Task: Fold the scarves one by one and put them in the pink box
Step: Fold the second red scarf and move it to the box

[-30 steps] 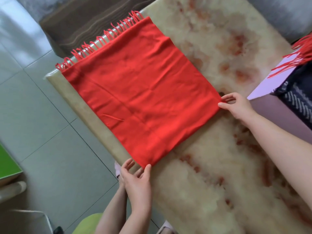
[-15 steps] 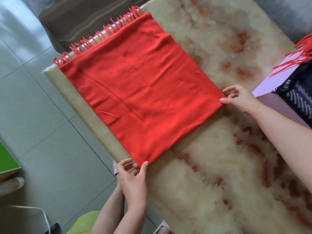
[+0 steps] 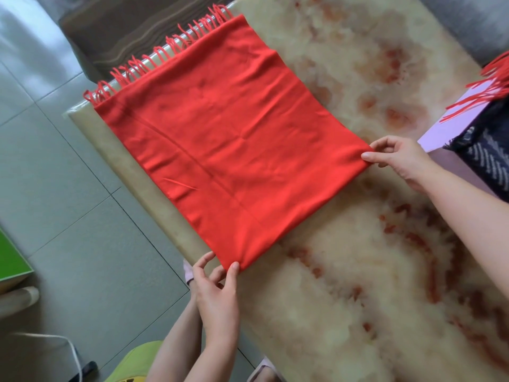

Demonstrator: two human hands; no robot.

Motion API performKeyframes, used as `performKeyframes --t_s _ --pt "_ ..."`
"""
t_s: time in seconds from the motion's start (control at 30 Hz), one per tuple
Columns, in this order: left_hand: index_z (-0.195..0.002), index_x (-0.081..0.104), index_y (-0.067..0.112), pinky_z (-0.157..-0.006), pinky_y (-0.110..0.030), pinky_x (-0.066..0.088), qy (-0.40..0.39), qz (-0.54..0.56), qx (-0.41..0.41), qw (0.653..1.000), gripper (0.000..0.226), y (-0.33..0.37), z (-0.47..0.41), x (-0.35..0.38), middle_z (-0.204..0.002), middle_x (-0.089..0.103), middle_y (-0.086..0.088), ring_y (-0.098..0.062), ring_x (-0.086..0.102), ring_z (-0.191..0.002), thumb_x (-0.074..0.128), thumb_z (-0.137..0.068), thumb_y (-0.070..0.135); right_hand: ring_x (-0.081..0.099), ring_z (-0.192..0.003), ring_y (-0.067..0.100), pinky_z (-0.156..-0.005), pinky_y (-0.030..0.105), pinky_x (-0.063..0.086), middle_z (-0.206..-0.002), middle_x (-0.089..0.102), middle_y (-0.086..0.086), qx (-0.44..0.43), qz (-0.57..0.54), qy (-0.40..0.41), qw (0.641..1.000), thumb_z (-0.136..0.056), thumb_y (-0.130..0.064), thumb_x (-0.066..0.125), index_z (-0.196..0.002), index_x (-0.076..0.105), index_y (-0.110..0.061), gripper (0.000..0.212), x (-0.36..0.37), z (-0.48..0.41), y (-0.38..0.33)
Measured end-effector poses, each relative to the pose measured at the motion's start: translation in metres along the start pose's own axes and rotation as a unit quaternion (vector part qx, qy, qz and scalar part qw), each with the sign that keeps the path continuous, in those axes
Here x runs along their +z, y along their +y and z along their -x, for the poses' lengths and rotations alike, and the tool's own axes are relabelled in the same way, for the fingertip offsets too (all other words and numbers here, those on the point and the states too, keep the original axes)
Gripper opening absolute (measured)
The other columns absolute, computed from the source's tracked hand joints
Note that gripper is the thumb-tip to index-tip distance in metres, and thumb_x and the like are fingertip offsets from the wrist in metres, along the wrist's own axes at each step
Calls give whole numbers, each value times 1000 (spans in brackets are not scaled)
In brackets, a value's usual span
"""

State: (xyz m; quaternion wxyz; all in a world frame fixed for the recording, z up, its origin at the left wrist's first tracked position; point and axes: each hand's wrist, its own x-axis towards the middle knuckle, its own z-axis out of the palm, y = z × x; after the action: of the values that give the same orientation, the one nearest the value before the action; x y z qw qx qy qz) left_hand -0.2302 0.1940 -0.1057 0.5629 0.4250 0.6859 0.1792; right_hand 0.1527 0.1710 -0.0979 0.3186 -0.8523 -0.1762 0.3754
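Observation:
A red scarf lies folded flat on the marble-patterned table, its fringe hanging over the far left edge. My left hand pinches the scarf's near corner at the table's front edge. My right hand pinches the right corner between thumb and fingers. The pink box stands at the right edge of the view, holding a dark patterned scarf and a red fringed scarf.
A brown striped seat stands beyond the table's far left end. Grey tiled floor lies to the left, with a green-topped stool and a white cable. My lap shows below in yellow-green cloth.
Both hands have closed on the scarf's corners, going from fingertips resting at the edges to pinching the cloth. The scarf itself has stayed flat in place.

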Motion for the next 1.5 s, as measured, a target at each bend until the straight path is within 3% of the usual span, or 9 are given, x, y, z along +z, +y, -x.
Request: performKeyframes --t_s 0.13,0.23,0.47,0.7,0.83,1.03,1.27,1.4,1.5 --pt "-113 42 26 -82 -17 36 6 -16 6 1000 33 -6 1 -1 -89 66 2 -15 59 -100 61 -90 12 56 -49 -6 -56 6 42 -51 64 -16 46 8 -9 999 -77 -1 72 -96 62 -14 25 -1 -5 3" --pt "-115 42 20 -66 -5 36 1 -15 0 1000 28 -5 4 -1 -91 68 -5 -3 60 -85 56 -92 9 56 -67 5 -62 12 41 -71 66 -4 63 25 1 998 -78 -5 73 -105 62 -12 30 -1 -7 1" --pt "-115 43 20 -62 -6 37 -7 -9 -12 1000 34 -7 14 -4 -70 68 1 4 53 -59 63 -88 24 56 -57 3 -51 15 47 -78 59 0 113 18 -2 993 -85 -11 68 -79 60 -15 11 -2 -3 -2" --pt "-92 62 14 -71 -21 45 -21 -5 -70 997 25 -5 14 9 -83 67 1 -14 61 -81 77 -75 25 65 -47 6 -49 20 56 -81 62 6 132 -90 0 987 -87 -7 65 -81 56 -13 12 -1 8 -3" --pt "-106 50 18 -88 -36 50 3 67 -132 989 38 -4 17 9 -91 66 -2 -18 65 -86 75 -78 23 64 -46 7 -46 20 54 -81 61 8 128 -110 30 985 -87 -4 64 -80 55 -13 14 2 11 -4" --pt "-117 41 1 -75 -29 58 5 300 -268 915 39 9 24 3 -98 60 -16 -18 64 -81 61 -85 -6 64 -47 4 -51 19 56 -80 61 8 130 -116 28 984 -87 -1 62 -80 54 -11 14 -3 19 0" --pt "-122 39 4 -61 -28 56 -12 349 -368 862 48 5 53 6 -92 59 -19 -23 61 -81 56 -83 -16 62 -44 4 -46 18 54 -53 67 -3 151 -92 32 984 -86 1 61 -79 56 -9 14 -21 42 13" --pt "-119 39 8 -66 -26 56 -22 319 -343 883 47 -1 67 5 -90 61 -18 -22 62 -80 60 -83 -12 62 -43 5 -43 21 54 -78 59 12 114 -83 54 989 -87 3 61 -84 50 -17 23 -29 55 16" --pt "-106 39 17 -63 -19 57 -29 265 -226 937 41 -6 75 3 -90 61 -16 -18 60 -78 62 -83 -8 60 -45 5 -45 22 54 -66 62 8 50 -89 53 993 -89 3 57 -84 50 -24 28 -33 64 18"
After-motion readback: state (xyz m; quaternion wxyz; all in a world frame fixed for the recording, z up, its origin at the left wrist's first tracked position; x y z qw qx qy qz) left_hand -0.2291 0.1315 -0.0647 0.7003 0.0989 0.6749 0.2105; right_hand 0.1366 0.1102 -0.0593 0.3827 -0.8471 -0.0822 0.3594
